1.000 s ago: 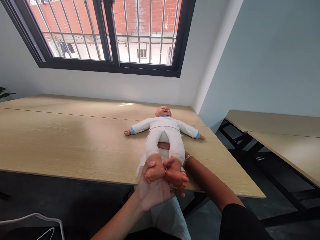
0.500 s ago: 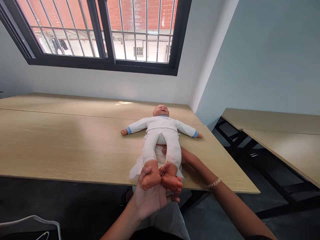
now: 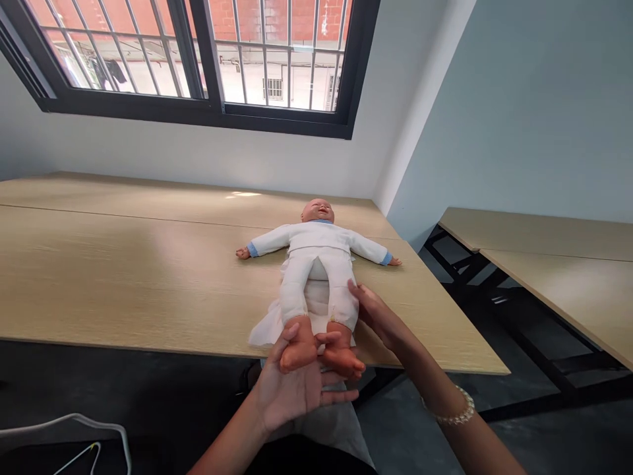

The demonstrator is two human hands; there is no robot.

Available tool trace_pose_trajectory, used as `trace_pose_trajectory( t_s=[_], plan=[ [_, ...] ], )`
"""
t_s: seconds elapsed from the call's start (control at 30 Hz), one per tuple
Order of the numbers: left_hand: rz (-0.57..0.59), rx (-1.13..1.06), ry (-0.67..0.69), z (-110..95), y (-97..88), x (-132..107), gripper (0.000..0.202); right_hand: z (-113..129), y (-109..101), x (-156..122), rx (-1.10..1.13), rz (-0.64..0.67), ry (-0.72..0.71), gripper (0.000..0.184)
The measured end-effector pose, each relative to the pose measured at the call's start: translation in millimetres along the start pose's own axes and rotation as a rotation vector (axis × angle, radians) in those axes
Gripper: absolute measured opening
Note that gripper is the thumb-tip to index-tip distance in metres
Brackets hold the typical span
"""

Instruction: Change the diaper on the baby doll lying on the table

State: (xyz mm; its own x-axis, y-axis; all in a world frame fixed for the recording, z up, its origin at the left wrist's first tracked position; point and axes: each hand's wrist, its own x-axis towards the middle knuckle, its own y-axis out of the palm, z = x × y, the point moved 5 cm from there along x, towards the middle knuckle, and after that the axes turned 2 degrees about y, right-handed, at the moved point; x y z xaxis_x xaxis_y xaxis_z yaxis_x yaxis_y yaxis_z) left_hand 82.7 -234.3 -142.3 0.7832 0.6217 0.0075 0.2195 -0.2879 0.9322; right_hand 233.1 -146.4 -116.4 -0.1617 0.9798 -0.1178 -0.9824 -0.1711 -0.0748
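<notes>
A baby doll (image 3: 319,237) lies on its back on the wooden table, arms spread, in a white top with blue cuffs and white trousers. Its bare feet reach over the table's front edge. My left hand (image 3: 291,389) holds it by the ankles from below, the thumb around one ankle and a finger between the two; the lower fingers are stretched out. Against the outer side of the doll's leg on the right rests my right hand (image 3: 378,313), open, its fingers partly hidden. A thin white cloth (image 3: 267,326) lies under the doll's legs and bottom.
The wooden table (image 3: 123,270) runs along the wall below a barred window (image 3: 277,122). A second table (image 3: 558,264) stands to the right across a gap. Pale hangers (image 3: 74,419) show at the lower left.
My right hand has drawn out from beneath the doll's legs to the outer side of the leg on the right. My left hand still holds the ankles, its lower fingers now straighter.
</notes>
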Motion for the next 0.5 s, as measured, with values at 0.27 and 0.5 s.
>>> trace_pose_trajectory(
  t_s=[0.27, 0.5],
  plan=[
    [-0.124, 0.148, -0.113, -32.8, -15.4, -36.5, 0.051, -7.9, -12.9, -1.5, 0.197, 0.005, 0.065, 0.051],
    [-0.131, 0.228, -0.012, -63.0, -42.7, -64.5, 0.057, -26.7, -25.0, -1.2, 0.099, -0.024, 0.053, 0.052]
  ],
)
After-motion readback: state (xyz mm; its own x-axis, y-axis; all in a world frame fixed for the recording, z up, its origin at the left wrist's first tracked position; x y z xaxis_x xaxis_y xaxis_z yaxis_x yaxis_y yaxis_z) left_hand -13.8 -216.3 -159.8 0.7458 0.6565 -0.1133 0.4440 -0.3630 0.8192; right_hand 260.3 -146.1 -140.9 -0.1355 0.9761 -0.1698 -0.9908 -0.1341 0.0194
